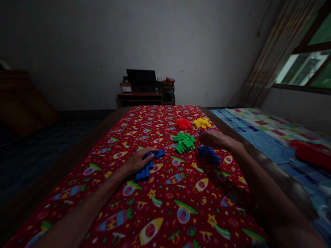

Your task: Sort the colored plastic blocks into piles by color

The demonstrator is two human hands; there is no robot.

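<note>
My left hand [138, 161] lies at a row of blue plastic pieces [144, 171] on the left of the cloth. Its thumb and fingers close on a blue piece at the far end of the row. My right hand [216, 138] is over the right side, its fingers curled and bent downward. What they hold, if anything, is hidden. Purple pieces [201, 132] show just beyond its fingers. Nearer to me, below this hand, is a second blue heap [209, 154]. A green heap [184, 142] sits between the hands.
A red heap [183, 124] and a yellow heap [202, 123] lie farther back. The red patterned cloth [165, 196] covers the long table. A bed [271, 137] adjoins on the right, with a red bag [311, 155]. A monitor [141, 80] stands at the wall.
</note>
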